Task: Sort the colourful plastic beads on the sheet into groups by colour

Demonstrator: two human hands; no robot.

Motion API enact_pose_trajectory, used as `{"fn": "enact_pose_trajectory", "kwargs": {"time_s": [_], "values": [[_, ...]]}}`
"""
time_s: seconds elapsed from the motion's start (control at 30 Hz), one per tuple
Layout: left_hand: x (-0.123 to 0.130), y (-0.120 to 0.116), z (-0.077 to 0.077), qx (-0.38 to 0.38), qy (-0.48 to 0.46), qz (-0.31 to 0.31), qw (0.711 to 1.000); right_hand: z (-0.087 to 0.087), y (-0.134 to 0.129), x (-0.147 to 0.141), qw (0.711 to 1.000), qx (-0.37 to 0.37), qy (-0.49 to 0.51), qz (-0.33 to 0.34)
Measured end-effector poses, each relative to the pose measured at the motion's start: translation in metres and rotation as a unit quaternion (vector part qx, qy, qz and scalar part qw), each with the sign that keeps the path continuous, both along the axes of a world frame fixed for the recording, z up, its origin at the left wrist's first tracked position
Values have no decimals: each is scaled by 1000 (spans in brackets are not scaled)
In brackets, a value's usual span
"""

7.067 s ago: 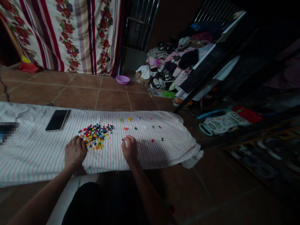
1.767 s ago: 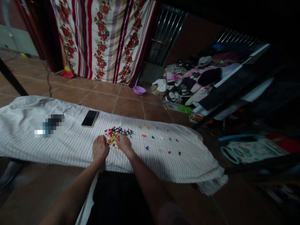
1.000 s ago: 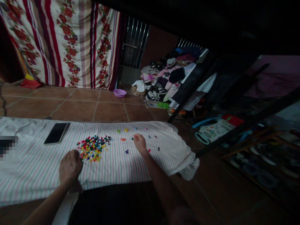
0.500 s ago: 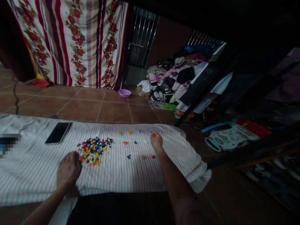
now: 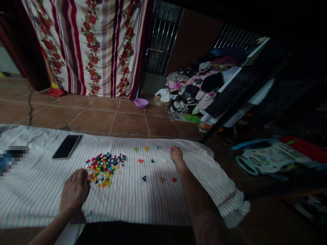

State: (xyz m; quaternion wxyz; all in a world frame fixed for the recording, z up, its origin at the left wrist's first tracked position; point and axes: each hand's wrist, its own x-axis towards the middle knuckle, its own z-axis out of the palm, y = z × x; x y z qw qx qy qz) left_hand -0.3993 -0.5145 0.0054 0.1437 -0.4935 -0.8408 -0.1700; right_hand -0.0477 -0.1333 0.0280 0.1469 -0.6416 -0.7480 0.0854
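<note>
Many small coloured pieces lie in a pile [image 5: 103, 168] on the striped cloth [image 5: 122, 200]. My left hand [image 5: 75, 189] rests on the cloth at the pile's left edge, fingers together; whatever may be under them is hidden. At the far right, my right hand [image 5: 176, 154] pinches a small pink piece [image 5: 171, 149]. Between the hands sit little groups sorted by colour: light green [image 5: 135, 149], yellow [image 5: 145, 148], blue [image 5: 157, 147], orange [image 5: 140, 161], dark green [image 5: 152, 161], purple [image 5: 144, 178], tan [image 5: 162, 179] and red [image 5: 174, 179].
A dark-screened phone [image 5: 66, 147] lies on the cloth at the left. Beyond, on the tiled floor, are a purple basin [image 5: 141, 102] and a heap of clothes [image 5: 196, 85]. A floral curtain [image 5: 104, 47] hangs behind.
The camera view has shifted, so the cloth and pieces appear slightly lower and further right. My right hand stays at the pink piece, and my left hand stays beside the pile.
</note>
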Motion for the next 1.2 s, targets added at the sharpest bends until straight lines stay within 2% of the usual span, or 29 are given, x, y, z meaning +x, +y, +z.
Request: {"fn": "enact_pose_trajectory", "kwargs": {"time_s": [0.33, 0.57, 0.97, 1.2], "values": [[0, -1, -6, 7, 14, 15, 1000, -5, 12, 0, 999, -4, -29, 35], [-3, -1, -9, 12, 41, 1, 999, -5, 14, -2, 994, -3, -31, 105], [-3, 0, -5, 34, 83, -18, 996, -4, 8, -2, 996, -2, -40, 79], [-1, 1, -4, 41, 65, -7, 997, -4, 7, -2, 997, -9, -31, 69]]}}
